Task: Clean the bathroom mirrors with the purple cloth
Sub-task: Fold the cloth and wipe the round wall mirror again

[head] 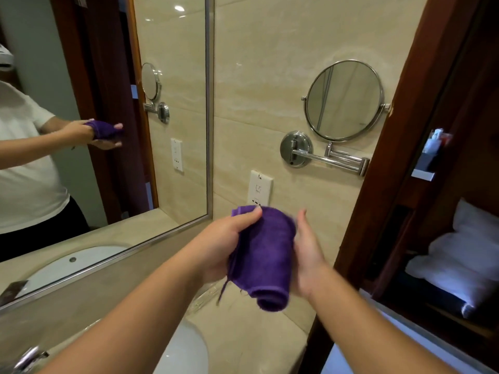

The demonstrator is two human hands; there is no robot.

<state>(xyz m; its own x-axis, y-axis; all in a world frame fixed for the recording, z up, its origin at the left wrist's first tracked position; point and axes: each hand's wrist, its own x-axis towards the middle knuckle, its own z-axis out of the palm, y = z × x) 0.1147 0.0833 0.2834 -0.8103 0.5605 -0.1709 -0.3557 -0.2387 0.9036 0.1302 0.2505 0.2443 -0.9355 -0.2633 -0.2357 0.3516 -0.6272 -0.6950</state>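
A folded purple cloth (263, 255) hangs between my hands above the counter corner. My left hand (224, 238) grips its left side, thumb pinching the top edge. Against the cloth's right side lies my right hand (307, 255), its fingers straight and pointing up. A large wall mirror (108, 103) with a metal frame fills the left wall. A round swivel mirror (344, 99) on a chrome arm is mounted on the tiled wall ahead, above and to the right of the cloth.
A white sink (183, 349) sits in the beige counter (243, 333) below my arms, with a chrome tap (29, 356) at bottom left. A white wall socket (259, 188) is just behind the cloth. A dark wooden door frame (391, 171) stands at the right.
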